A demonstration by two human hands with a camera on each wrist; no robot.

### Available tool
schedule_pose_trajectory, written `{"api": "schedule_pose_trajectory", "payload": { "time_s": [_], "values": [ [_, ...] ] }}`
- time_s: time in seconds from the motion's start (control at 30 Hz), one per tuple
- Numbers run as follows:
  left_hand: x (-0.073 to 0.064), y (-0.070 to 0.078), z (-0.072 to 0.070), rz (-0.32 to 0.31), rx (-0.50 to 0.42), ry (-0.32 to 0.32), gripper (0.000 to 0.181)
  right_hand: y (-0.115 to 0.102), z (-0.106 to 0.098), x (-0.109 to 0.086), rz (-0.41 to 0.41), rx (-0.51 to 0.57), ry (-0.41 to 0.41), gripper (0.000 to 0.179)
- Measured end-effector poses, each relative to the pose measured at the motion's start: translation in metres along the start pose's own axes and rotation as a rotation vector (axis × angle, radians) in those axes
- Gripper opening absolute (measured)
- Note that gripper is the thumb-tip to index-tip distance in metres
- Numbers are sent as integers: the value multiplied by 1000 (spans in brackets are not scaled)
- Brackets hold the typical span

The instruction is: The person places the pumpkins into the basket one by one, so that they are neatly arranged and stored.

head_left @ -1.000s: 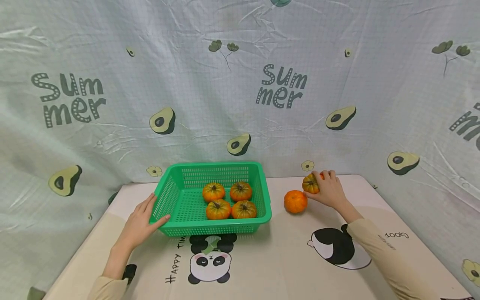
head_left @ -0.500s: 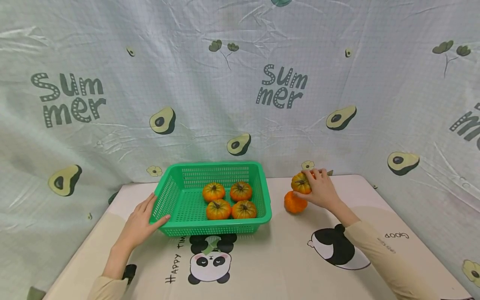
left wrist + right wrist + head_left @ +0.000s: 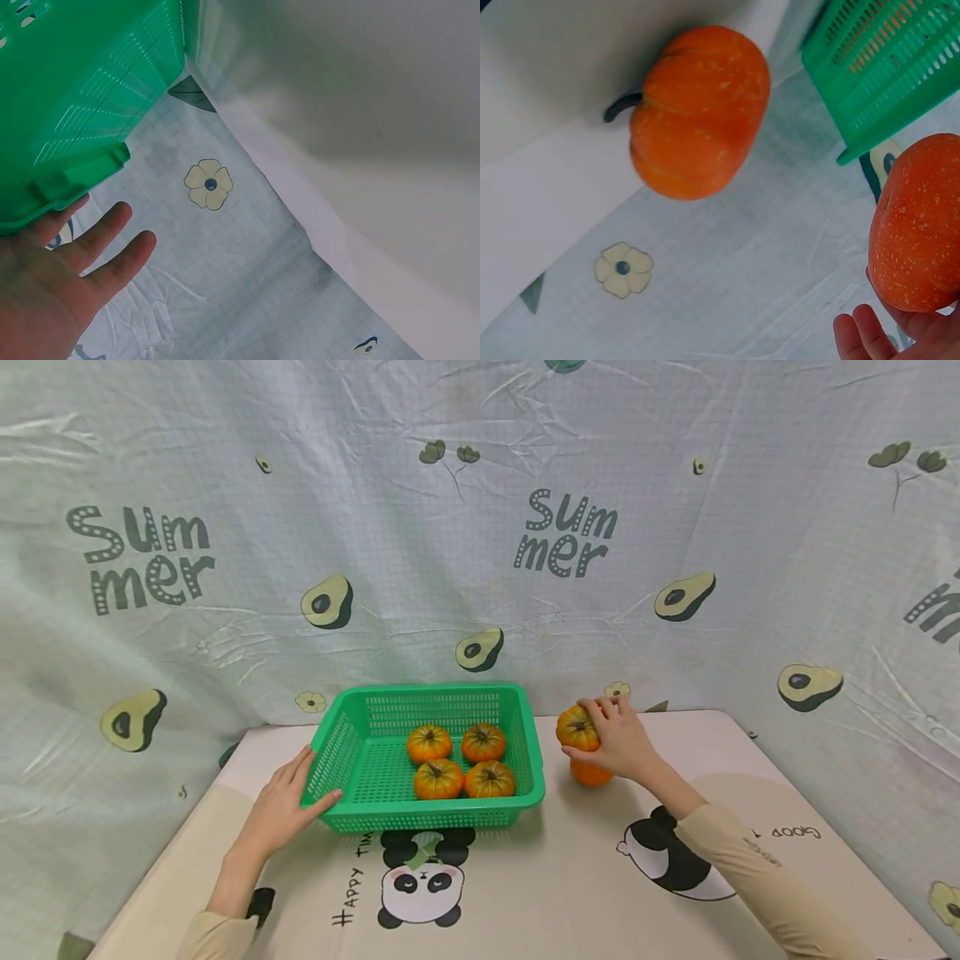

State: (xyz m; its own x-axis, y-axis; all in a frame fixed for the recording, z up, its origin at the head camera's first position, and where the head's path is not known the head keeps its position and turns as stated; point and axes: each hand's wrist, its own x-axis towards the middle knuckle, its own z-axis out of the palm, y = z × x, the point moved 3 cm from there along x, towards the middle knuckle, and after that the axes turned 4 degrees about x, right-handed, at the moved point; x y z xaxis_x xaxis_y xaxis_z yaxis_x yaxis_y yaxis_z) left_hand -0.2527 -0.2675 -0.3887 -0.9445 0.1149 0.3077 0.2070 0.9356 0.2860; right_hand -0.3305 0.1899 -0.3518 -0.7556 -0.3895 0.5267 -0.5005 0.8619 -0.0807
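My right hand (image 3: 618,739) grips a small orange pumpkin (image 3: 576,729) with greenish stripes on top, lifted above the table. In the right wrist view, fingers and palm support this pumpkin (image 3: 919,225). Directly below it in the head view is a second orange pumpkin (image 3: 591,774), partly hidden; the right wrist view shows that pumpkin (image 3: 705,112) with a dark curved stem. The green basket (image 3: 420,807) stands to the left, with several pumpkins (image 3: 461,762) grouped in its right half. At the basket's left end rests my left hand (image 3: 281,806), its fingers straight in the left wrist view.
The table (image 3: 540,885) has a pale cloth printed with a panda and other drawings. Behind it hangs a light patterned curtain (image 3: 390,527), close to the table's back edge. Another curtain side runs along the right.
My right hand has carried the pumpkin leftward, toward the basket, and it now passes over the pumpkin on the table. My left hand and the basket have stayed put.
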Motion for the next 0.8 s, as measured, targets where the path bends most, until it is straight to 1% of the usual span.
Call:
{"api": "schedule_pose_trajectory", "payload": {
  "time_s": [0.2,0.5,0.63,0.8],
  "values": [
    [-1,-1,1,-8,16,-1,83,-14,4,8,-31,43,-14,71],
    [0,0,1,-13,11,-11,83,-30,8,17,-64,58,-50,73],
    [0,0,1,-10,11,-10,83,-38,9,22,-62,67,-67,71],
    [1,-1,2,-4,4,-3,82,-48,8,28,-82,96,-68,70]
  ]
}}
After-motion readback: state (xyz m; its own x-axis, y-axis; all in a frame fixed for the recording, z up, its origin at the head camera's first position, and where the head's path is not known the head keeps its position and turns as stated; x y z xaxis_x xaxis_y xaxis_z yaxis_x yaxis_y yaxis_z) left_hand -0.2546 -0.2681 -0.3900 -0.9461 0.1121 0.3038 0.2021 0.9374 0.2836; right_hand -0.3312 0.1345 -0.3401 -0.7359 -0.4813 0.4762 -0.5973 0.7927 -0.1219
